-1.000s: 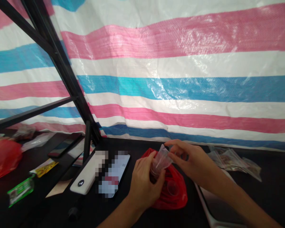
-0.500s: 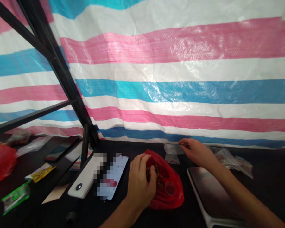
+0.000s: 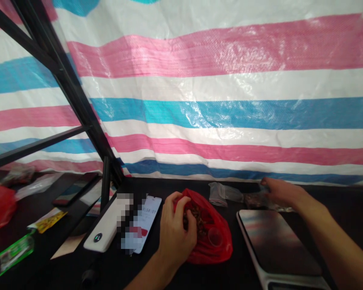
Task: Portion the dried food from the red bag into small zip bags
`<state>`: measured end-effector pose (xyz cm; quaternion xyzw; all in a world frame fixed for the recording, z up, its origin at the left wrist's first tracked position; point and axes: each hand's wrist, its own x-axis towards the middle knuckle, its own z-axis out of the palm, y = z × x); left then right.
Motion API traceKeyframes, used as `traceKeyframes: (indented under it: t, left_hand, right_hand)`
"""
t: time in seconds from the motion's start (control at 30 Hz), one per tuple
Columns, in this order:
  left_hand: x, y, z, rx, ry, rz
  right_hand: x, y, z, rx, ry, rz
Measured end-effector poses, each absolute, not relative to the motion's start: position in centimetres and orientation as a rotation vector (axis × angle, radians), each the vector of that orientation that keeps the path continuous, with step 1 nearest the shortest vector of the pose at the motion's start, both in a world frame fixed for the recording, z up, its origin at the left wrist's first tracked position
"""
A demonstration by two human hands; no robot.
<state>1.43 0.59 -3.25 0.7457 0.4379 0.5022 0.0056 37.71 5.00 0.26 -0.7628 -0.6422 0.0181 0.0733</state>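
A red plastic bag (image 3: pixel 222 247) lies on the black table, its mouth showing small brown pieces (image 3: pixel 196 215) and a clear round cup (image 3: pixel 214 237). Over its left edge, my left hand (image 3: pixel 178 225) curls its fingers and thumb, closed on the bag. Towards the back, my right hand (image 3: pixel 284 192) reaches over a clear bag with dark contents (image 3: pixel 254 199). Its fingers are blurred and partly hidden, so what they grip does not show. Left of it lie small clear zip bags (image 3: pixel 218 194). A digital scale (image 3: pixel 275 237) sits below my right forearm.
Left of the red bag lie a phone (image 3: pixel 143 225) and a white device (image 3: pixel 107 225). A black metal frame (image 3: pixel 87 125) rises at the left. Beyond it are green and yellow packets (image 3: pixel 16 251) and another red bag (image 3: pixel 0 207). Striped sheeting (image 3: pixel 230 112) hangs behind.
My right hand has moved right, from the clear zip bags to the bag with dark contents. My left hand stays at the red bag. The view has shifted slightly.
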Motion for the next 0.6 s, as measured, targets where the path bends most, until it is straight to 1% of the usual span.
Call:
traceKeyframes:
  t: [0.17,0.3,0.4,0.43,0.53,0.6]
  left_hand:
    - [1.4,0.6,-2.9,2.339,1.356,1.562]
    - [1.5,0.2,-2.6,2.304,1.280,1.642]
    - [1.4,-0.2,-2.3,2.285,1.189,1.691]
    - [1.4,-0.3,-2.2,2.284,1.139,1.690]
    - [1.6,-0.5,-2.0,2.211,0.990,1.592]
    - [1.9,-0.5,-1.9,2.062,0.924,1.467]
  right_hand:
    - [37.0,4.4,1.4,-2.220,-1.966,0.178]
    - [35.4,3.7,4.2,-2.000,-2.018,0.349]
    - [32.8,3.1,6.2,-1.804,-1.916,0.489]
    - [31.5,2.9,6.6,-1.740,-1.871,0.477]
    - [27.1,1.9,7.3,-1.565,-1.812,0.445]
    - [24.1,1.1,7.3,-1.450,-1.793,0.548]
